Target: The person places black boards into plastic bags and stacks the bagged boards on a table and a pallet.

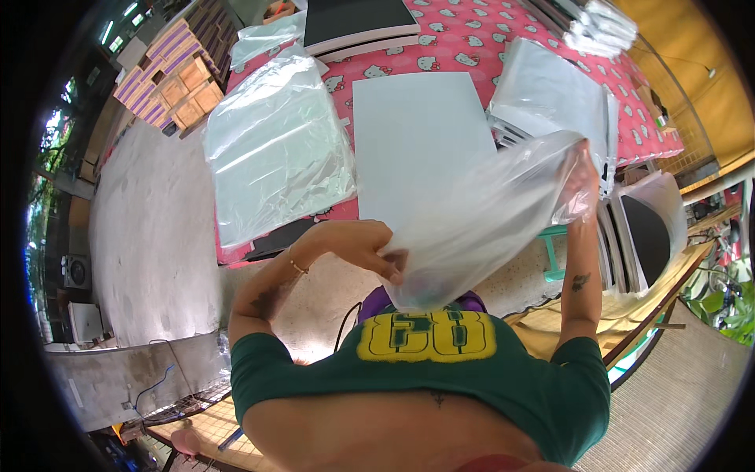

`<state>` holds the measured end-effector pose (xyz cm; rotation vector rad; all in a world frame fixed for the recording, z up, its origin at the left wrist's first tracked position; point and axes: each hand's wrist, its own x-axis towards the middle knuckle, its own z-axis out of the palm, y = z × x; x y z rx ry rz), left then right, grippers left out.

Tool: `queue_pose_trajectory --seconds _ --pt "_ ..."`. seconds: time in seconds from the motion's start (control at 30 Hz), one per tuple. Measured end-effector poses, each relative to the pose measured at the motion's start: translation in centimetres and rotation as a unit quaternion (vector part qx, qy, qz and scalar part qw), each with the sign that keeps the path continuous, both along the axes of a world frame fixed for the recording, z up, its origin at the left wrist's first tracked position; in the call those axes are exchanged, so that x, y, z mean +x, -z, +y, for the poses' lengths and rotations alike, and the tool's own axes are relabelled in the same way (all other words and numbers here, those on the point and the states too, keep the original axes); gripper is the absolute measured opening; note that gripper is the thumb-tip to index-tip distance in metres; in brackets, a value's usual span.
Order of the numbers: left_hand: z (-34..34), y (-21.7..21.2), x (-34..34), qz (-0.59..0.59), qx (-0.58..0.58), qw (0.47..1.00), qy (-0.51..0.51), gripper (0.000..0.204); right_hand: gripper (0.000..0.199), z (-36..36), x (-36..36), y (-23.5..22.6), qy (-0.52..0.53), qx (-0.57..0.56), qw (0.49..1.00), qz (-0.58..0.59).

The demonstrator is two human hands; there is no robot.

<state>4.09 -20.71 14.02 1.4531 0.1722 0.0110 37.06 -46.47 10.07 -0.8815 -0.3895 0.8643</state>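
Observation:
Between my hands a clear plastic bag (472, 224) is stretched out in front of my chest. My left hand (370, 250) pinches its lower left edge, with the thumb and fingers closed. Raised farther out on the right, my right hand (580, 182) has the film wrapped over its fingers and grips the bag's other end. Under and beyond the bag lies a flat pale grey board (421, 134) on the table, its lower right part seen through the film. Left of it is a stack of pale boards covered in crinkled clear plastic (279, 149).
A pink patterned cloth (456, 35) covers the table. A dark-topped panel stack (358, 27) lies at the far side, and plastic-covered sheets (550, 86) lie at the right. Cartons (177, 71) are piled at the far left. A green stool (555, 253) stands below the table edge.

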Motion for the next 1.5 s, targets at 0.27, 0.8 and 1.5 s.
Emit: queue_pose_trajectory --seconds 0.27,0.8,1.5 --pt "2.5 3.2 -1.8 0.074 -0.103 0.992 -0.003 0.043 0.04 -4.1 -0.7 9.2 -0.131 0.069 0.984 0.099" --pt "-5.4 24.1 -2.5 0.166 0.282 0.822 -0.466 0.04 0.051 -2.6 -6.8 20.4 0.205 -0.438 0.801 -0.353" --pt "-0.6 5.0 -5.7 -0.036 -0.198 0.932 -0.302 0.056 0.052 -4.4 -4.1 0.9 -0.003 -0.117 0.977 -0.179"
